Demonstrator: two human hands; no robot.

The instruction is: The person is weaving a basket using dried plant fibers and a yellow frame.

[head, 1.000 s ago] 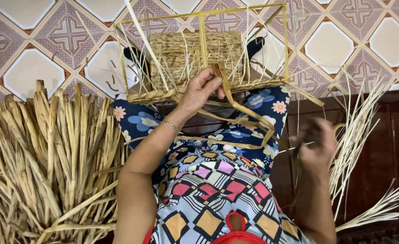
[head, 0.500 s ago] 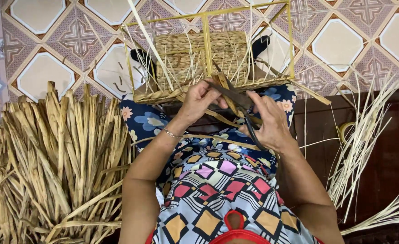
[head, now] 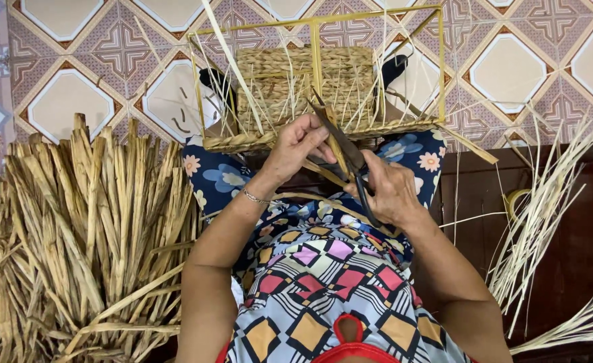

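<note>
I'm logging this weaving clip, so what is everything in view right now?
Woven basket: one, tan, unfinished, on the lap's far edge inside the frame.
Wire frame: one, yellow, around the basket.
Scissors: one pair, dark, at the basket rim.
Dried leaf bundle: one heap, straw-brown, left.
Thin pale strips: one loose bunch, right.
Tiled floor: patterned, beyond.
Left hand: holds a strand by the blades.
Right hand: grips the scissors.
</note>
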